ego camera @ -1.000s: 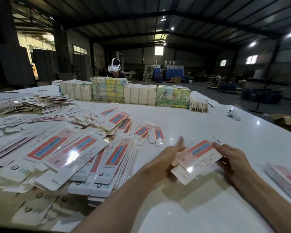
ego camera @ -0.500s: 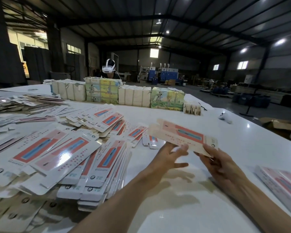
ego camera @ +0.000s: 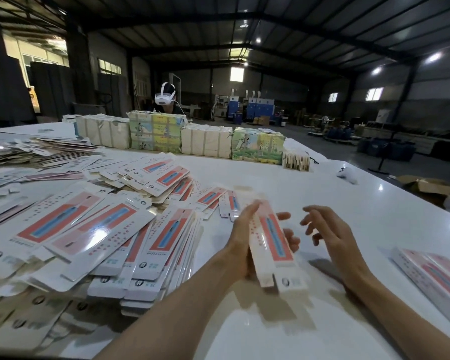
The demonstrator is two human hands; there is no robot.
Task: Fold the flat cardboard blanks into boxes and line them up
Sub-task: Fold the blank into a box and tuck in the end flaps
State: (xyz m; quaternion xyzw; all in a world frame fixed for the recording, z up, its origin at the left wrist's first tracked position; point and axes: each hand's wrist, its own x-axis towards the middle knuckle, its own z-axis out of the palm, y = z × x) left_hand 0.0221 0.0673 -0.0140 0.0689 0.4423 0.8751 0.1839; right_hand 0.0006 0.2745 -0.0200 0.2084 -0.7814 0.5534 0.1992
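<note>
My left hand (ego camera: 240,239) grips a long white and pink cardboard blank (ego camera: 272,244) with a red and blue stripe, held lengthwise and pointing away from me, its end flaps toward me. My right hand (ego camera: 327,233) hovers just right of it, fingers spread, touching nothing. A big heap of flat blanks (ego camera: 94,229) covers the left of the white table (ego camera: 361,203). Folded boxes (ego camera: 437,271) lie side by side at the right edge.
Bundles of white and printed packs (ego camera: 205,140) stand in a row at the table's far side, with a person in a white headset (ego camera: 165,98) behind them. A small white object (ego camera: 347,175) lies far right. A cardboard carton (ego camera: 426,185) sits beyond the table edge.
The blank was held crosswise by both hands; it has turned lengthwise, my left hand alone grips it, and my right hand has let go and opened.
</note>
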